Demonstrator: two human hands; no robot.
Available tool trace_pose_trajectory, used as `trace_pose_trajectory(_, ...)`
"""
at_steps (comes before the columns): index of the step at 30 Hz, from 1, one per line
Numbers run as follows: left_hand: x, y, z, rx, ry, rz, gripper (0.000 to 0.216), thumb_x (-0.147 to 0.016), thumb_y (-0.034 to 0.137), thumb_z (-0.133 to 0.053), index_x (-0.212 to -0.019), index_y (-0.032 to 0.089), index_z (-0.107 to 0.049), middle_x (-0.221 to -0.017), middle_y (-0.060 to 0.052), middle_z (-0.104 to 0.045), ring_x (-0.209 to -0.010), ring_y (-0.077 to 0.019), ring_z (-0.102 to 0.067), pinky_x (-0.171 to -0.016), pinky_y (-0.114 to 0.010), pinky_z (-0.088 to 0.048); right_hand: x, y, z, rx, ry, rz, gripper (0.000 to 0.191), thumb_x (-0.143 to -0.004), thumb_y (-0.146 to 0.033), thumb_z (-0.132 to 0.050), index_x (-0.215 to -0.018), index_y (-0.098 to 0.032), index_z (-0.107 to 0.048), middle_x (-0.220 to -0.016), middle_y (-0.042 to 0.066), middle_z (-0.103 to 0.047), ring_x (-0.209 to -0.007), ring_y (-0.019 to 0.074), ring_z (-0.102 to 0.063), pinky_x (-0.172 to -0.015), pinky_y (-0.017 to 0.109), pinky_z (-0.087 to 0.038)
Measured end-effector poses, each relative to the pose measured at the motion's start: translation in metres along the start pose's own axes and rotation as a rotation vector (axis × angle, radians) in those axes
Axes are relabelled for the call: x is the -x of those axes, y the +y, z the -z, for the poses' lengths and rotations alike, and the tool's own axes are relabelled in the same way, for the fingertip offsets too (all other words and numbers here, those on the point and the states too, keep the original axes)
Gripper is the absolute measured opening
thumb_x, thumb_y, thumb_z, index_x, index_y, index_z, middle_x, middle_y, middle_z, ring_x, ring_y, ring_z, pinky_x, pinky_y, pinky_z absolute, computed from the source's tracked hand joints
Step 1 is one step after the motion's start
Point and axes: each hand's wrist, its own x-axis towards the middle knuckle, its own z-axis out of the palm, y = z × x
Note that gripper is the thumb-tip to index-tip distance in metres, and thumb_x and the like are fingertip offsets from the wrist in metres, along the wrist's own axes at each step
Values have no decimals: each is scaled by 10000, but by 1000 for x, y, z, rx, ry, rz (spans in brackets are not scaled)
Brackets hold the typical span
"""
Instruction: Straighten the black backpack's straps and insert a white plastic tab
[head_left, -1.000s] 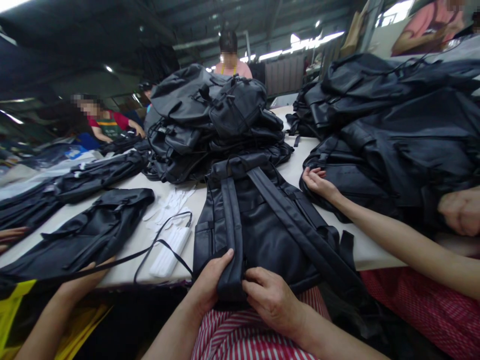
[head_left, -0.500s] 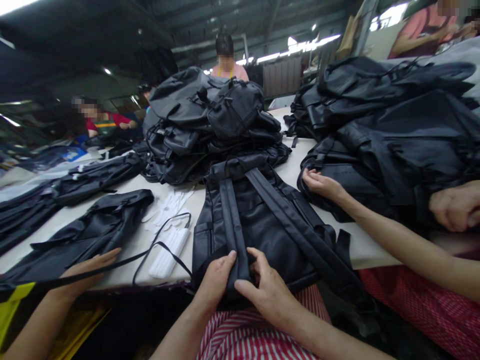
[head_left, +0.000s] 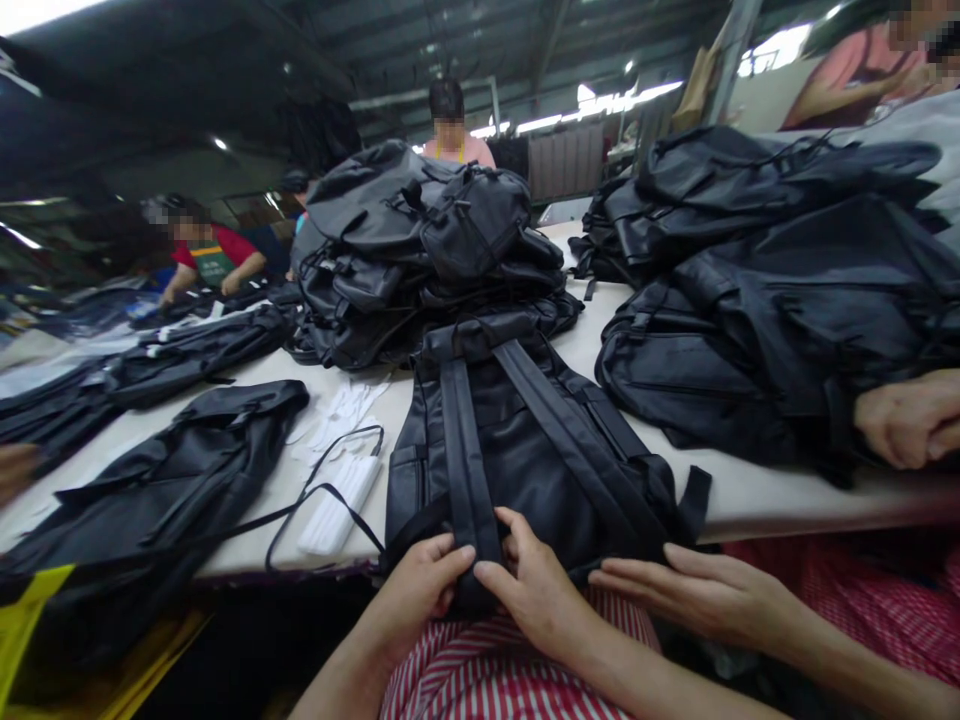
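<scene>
I see the left hand (head_left: pixel 420 585) and right hand (head_left: pixel 536 590) both pinching the lower end of the left shoulder strap (head_left: pixel 469 460) of a black backpack (head_left: pixel 525 450) (lying back-up at the desk (head_left: pixel 750 490) edge); a co-worker's hand (head_left: pixel 697 595) touches its bottom corner.

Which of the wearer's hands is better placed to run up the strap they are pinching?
Probably the right hand: its fingers lie on the strap beside the left hand, whose thumb pins the strap's end.
</scene>
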Motion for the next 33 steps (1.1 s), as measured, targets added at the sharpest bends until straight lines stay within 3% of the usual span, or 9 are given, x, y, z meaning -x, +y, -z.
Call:
trace_pose_trajectory(5, -7, -2, -5, -65, 124, 29, 321, -664, 405, -673, -791, 113, -630, -450, 75, -383, -356, -32, -252, -380, -173, -133, 4, -1, 8, 342, -11, 54, 560, -807, -347, -529, -1320, -173, -389, -1015, 113, -648, -924, 241, -611, -811, 372, -464)
trace_pose_trajectory(8, -8, -3, -10, -42, 143, -20, 303, -654, 385, -684, -771, 108, -648, -462, 55, -446, -374, -45, -315, -391, -171, -202, 8, -8, 23, 447, 50, 144, 414, -812, -299, -521, -1213, -196, -510, -1080, 94, -623, -905, 222, -609, -835, 369, -458)
trace_pose_trajectory(12, -9, -9, -9, 58, 111, -72, 261, -648, 350, -709, -748, 117, -646, -513, 27, -517, -481, -91, -466, -466, -182, -327, 12, -23, 52, 381, 134, 186, 306, -835, -317, -498, -1118, -216, -559, -989, 55, -638, -737, 170, -621, -759, 337, -498)
trace_pose_trajectory(16, -10, -12, 1, 137, 90, -12, 257, -635, 348, -726, -683, 130, -599, -436, 65, -438, -389, -62, -397, -410, -168, -260, 16, -30, 72, 215, 131, 69, 333, -852, -405, -468, -1128, -232, -535, -874, 25, -651, -585, 140, -613, -572, 284, -512)
trace_pose_trajectory(20, -6, -8, 9, 206, 43, 14, 266, -636, 333, -727, -644, 125, -560, -428, 78, -410, -351, -32, -338, -380, -155, -219, 19, -21, 66, 238, 94, 106, 275, -850, -358, -489, -1054, -202, -589, -828, 14, -655, -714, 149, -623, -683, 280, -492)
trace_pose_trajectory(27, -1, -8, 15, 354, -26, 17, 223, -686, 287, -712, -707, 120, -565, -486, 69, -446, -367, -10, -341, -363, -116, -234, 23, -5, 48, 249, -9, 111, 241, -855, -328, -476, -1010, -197, -608, -822, 11, -665, -747, 151, -619, -688, 264, -469)
trace_pose_trajectory(33, 0, -11, 23, 537, -37, 61, 244, -676, 210, -711, -571, 118, -511, -378, 83, -370, -304, 7, -275, -321, -91, -234, 3, -17, 39, 387, 63, 263, 235, -817, -246, -503, -1010, -196, -628, -901, 36, -664, -836, 175, -603, -775, 302, -443)
